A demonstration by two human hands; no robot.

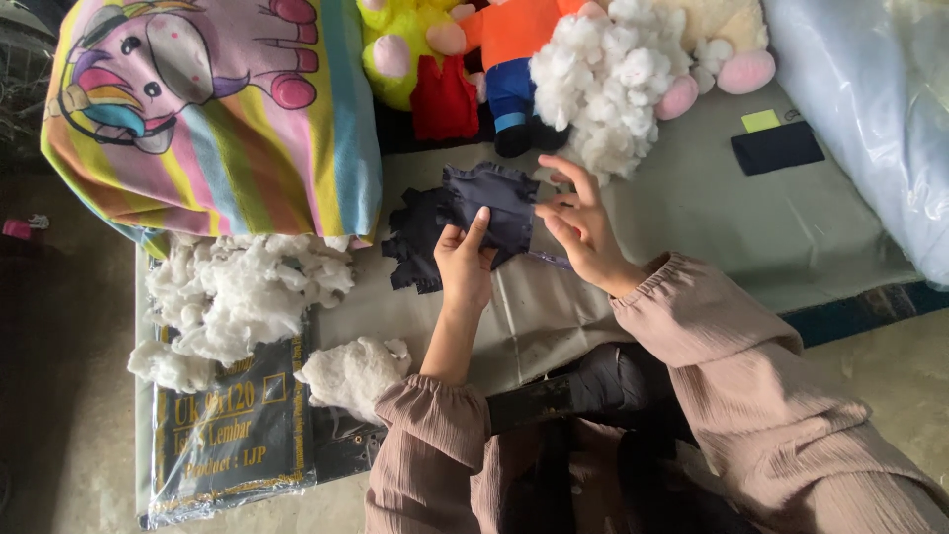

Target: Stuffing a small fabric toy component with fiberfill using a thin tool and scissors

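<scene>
Person's own body, seen from above: loose, crinkled dusty-pink sleeves gathered by elastic into ruffled cuffs on both forearms; bare left hand (465,262) and right hand (583,232); dark clothing over the lap.

1. The fabric piece (491,210) lies mid-surface (712,218), between the left hand (465,262) and right hand (583,229).
2. Far behind it sit stuffed toys (465,59) and a stuffing clump (608,84).
3. At left lies a pillow (213,109), with loose stuffing (242,292) nearer, on a wrapped packet (232,435).
</scene>
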